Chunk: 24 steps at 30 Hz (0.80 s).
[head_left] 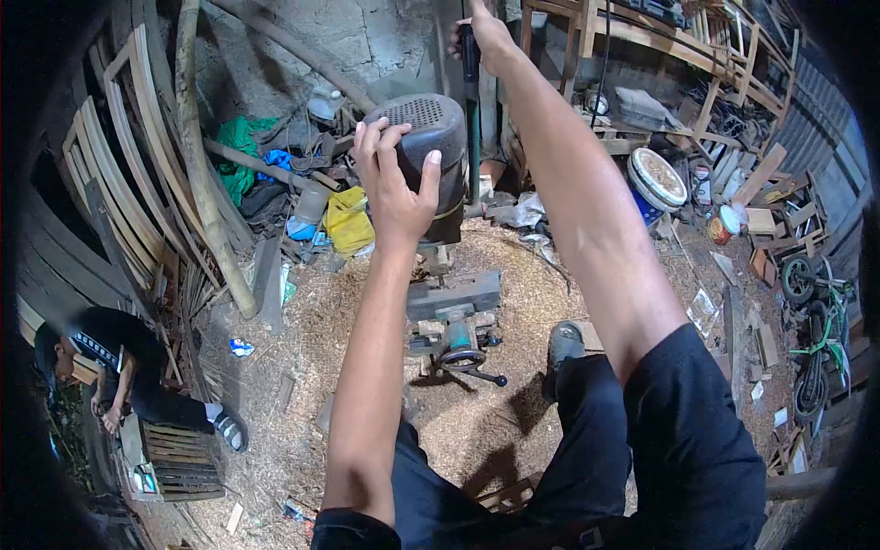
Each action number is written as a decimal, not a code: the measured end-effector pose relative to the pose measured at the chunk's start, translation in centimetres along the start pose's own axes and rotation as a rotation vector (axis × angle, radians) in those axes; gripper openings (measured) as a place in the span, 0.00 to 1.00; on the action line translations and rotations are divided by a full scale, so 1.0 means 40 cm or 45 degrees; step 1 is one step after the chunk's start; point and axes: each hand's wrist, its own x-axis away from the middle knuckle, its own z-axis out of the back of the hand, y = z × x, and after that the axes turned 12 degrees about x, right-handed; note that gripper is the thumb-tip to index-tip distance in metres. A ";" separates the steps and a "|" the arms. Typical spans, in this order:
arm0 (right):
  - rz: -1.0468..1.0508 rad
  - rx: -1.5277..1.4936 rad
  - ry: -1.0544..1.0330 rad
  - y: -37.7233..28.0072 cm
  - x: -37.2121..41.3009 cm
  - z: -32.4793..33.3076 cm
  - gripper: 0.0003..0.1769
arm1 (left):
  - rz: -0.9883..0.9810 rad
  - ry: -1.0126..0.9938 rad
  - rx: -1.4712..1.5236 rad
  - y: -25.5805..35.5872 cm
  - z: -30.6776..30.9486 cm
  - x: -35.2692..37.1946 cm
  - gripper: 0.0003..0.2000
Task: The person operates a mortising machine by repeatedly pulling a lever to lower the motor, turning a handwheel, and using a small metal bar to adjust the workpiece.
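Motor [449, 137] upright lengthwise, vents [417, 112] up, splayed left hand [394, 183] touching; right hand [490, 44] gripping handle [470, 57]

The motor housing [434, 151] was near-black, its top patterned with round dark holes. Just right of it showed a black handle [470, 57] and a deep-green rod [474, 151]; left of it, crumpled yellow sheeting [348, 223] and bright green cloth [240, 147]; below it, a teal handwheel mount [456, 335]; farther right, a blue bucket [647, 212], its lid [658, 176] off-white, and a green-and-black bicycle [832, 350].

Matt metal-looking motor housing [446, 137], smooth plastic-looking handle [470, 57], rough concrete-looking wall [383, 44], coarse wood shavings [527, 280]
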 end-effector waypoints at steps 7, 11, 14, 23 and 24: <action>-0.245 -0.383 -0.642 -0.048 0.193 0.040 0.32 | 0.068 -0.073 -0.039 0.005 0.022 0.016 0.23; -0.021 -0.243 -0.625 -0.032 0.276 0.065 0.31 | 0.164 -0.168 -0.090 0.025 0.044 0.028 0.27; 0.099 -0.287 -0.637 0.001 0.317 0.072 0.29 | 0.246 -0.262 -0.031 0.052 0.074 0.048 0.32; 0.325 -0.310 -0.321 0.051 0.417 0.053 0.20 | 0.373 -0.277 0.130 0.146 0.097 0.097 0.31; 0.321 -0.321 -0.293 0.052 0.417 0.052 0.20 | 0.375 -0.285 0.161 0.157 0.100 0.097 0.31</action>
